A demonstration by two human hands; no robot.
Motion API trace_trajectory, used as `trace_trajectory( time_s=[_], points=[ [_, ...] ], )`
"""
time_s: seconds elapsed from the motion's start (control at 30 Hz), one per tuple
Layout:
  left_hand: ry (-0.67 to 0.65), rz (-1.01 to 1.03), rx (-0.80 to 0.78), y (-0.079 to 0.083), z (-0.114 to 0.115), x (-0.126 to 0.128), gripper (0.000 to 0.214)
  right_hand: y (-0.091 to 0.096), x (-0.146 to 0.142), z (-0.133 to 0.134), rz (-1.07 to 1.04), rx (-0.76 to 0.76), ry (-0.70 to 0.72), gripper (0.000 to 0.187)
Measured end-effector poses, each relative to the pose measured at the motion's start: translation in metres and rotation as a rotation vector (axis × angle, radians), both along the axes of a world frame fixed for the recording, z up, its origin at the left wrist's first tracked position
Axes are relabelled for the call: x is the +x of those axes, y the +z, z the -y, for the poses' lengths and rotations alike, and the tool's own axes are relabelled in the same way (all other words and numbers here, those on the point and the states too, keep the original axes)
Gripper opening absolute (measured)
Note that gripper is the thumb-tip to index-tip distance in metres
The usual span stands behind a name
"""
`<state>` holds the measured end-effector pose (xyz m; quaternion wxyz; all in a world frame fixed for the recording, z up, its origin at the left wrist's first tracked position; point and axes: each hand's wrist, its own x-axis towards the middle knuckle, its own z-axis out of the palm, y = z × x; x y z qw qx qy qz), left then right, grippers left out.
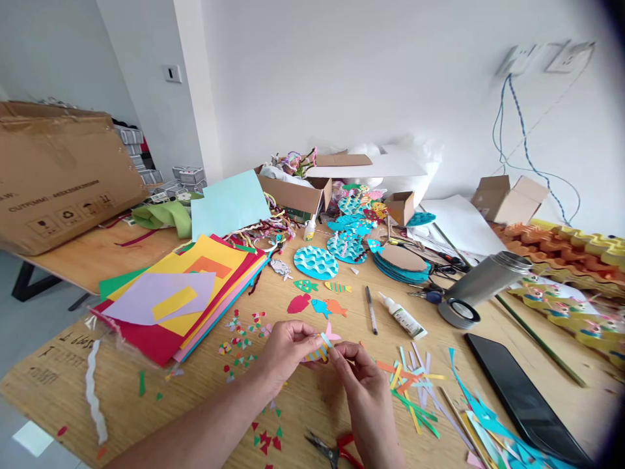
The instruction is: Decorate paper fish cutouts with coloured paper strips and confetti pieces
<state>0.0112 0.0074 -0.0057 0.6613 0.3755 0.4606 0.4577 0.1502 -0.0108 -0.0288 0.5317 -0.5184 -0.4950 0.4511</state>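
Between my hands is a small pink paper fish (333, 332) with yellow stripes on its body. My left hand (291, 348) pinches the fish's body from the left. A short light-blue paper strip (325, 339) lies across the body near the tail, and the fingers of my right hand (359, 374) are closed on its end. Part of the fish is hidden behind my fingers. Just beyond lie paper fish in red (298, 303), blue (321, 307) and orange (336, 307). Red-handled scissors (336, 449) rest beside my right wrist.
Coloured paper sheets (180, 299) are stacked at left. Thin paper strips (415, 384), a glue bottle (403, 316), a pen (372, 311) and a phone (522, 397) lie at right. An uncapped metal flask (488, 280) leans behind them. Small paper cuttings (239, 342) are scattered left of my hands.
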Motion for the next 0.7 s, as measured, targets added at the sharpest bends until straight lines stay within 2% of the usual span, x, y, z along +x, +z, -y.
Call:
trace_trajectory(
  time_s=[0.7],
  points=[
    [0.042,-0.006,-0.024,-0.0052,-0.0014,0.0002,0.033,-0.0023,0.0007,-0.0007,0.063,0.041,0.000,0.023]
  ],
)
